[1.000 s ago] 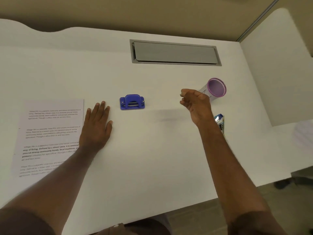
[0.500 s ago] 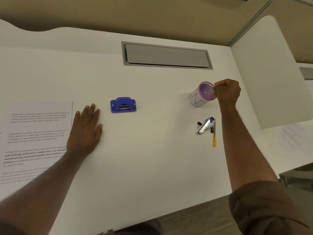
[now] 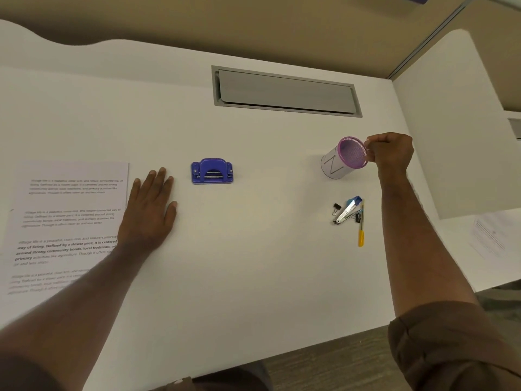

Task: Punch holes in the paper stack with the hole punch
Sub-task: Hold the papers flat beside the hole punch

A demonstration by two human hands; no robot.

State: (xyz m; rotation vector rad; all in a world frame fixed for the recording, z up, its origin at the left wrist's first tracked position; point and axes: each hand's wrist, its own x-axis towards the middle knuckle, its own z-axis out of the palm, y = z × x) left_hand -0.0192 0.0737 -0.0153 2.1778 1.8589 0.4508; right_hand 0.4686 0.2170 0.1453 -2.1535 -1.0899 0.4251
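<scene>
A blue hole punch [image 3: 212, 171] stands on the white desk [image 3: 239, 263], left of the middle. The printed paper stack [image 3: 64, 221] lies flat at the far left. My left hand [image 3: 149, 207] rests flat on the desk between the paper's right edge and the punch, fingers straight, touching neither. My right hand [image 3: 390, 153] is at the right, its fingers pinching the rim of a purple mesh pen cup [image 3: 342, 159], which is tilted toward me.
A stapler [image 3: 348, 210], black binder clips [image 3: 336, 208] and a yellow pen [image 3: 361, 230] lie below the cup. A grey cable hatch [image 3: 286, 91] is set in the desk's back. A white divider [image 3: 456, 122] stands at the right, with another sheet [image 3: 490, 235] beyond it.
My right hand moved right from mid-desk to the pen cup and took its rim, uncovering the stapler and pen. My left hand stayed flat beside the paper.
</scene>
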